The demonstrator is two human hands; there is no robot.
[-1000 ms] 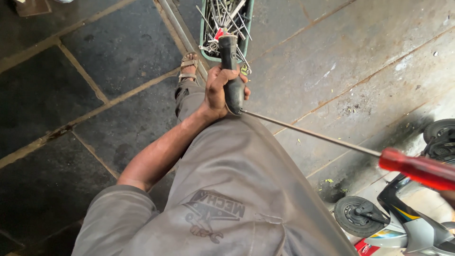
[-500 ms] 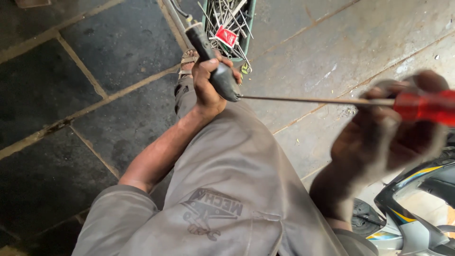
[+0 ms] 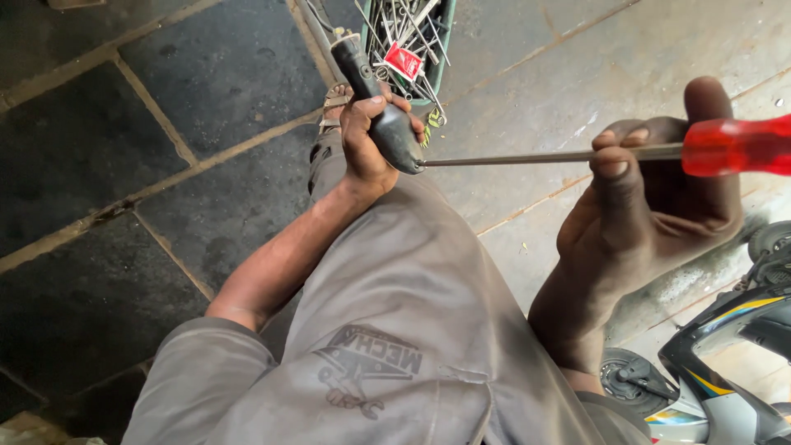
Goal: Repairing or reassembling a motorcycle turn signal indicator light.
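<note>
Above the green crate (image 3: 441,49) of metal tools, the left hand (image 3: 367,136) wraps its grip tight around a black handle (image 3: 381,107), whose upper end slants up toward the crate's near wall. The steel shaft (image 3: 527,156) of a long screwdriver meets the lower end of that black handle and runs level away from the crate to the right hand (image 3: 651,189). There the grip pinches the shaft between thumb and fingertips (image 3: 614,156), just beside the red translucent handle (image 3: 737,146), which reaches the picture's edge. Below both hands lies the person's grey work shirt (image 3: 387,330) with a printed emblem. The stone-slab floor (image 3: 132,148) spreads around the crate, and a parked scooter (image 3: 725,363) stands well apart from it, near the right forearm.
</note>
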